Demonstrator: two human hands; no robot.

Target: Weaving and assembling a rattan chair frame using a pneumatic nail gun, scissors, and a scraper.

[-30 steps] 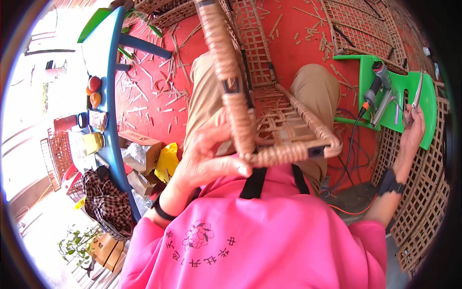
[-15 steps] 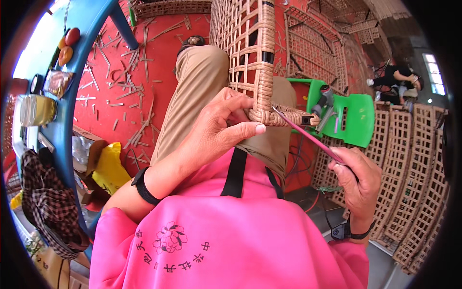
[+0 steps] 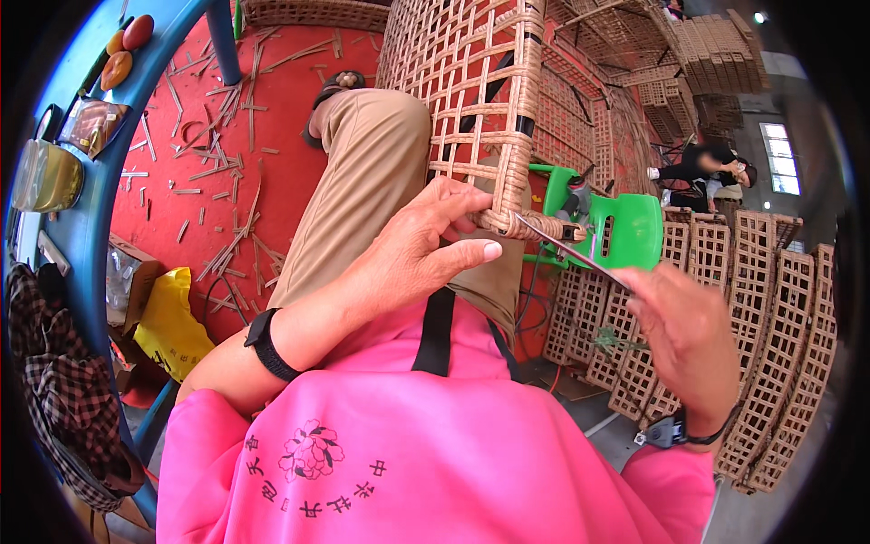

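Observation:
A woven rattan-like panel [image 3: 515, 168] with an open lattice and a thickly wrapped edge stands tilted over my lap. My left hand [image 3: 412, 240] grips its near corner, thumb on the near side, with the other fingertips partly hidden behind the weave. In my right hand [image 3: 684, 335] is a long slim metal pointed tool [image 3: 589, 262], whose handle is hidden in my fist. The tool's tip touches the wrapped strands at the corner, by the short edge that runs right. Whether the tip has gone under a strand I cannot tell.
A green plastic chair [image 3: 639, 231] stands to the right, with a power tool on it. Stacked woven panels [image 3: 770, 344] fill the right side. At left, a blue table [image 3: 149, 72] carries a jar [image 3: 45, 177]. Cut strips litter the red floor [image 3: 195, 218]. Another person [image 3: 698, 177] sits far right.
My right hand has moved slightly right and down and is blurred; the tool's tip stays at the corner. My left hand keeps its grip. The whole view has shifted a little.

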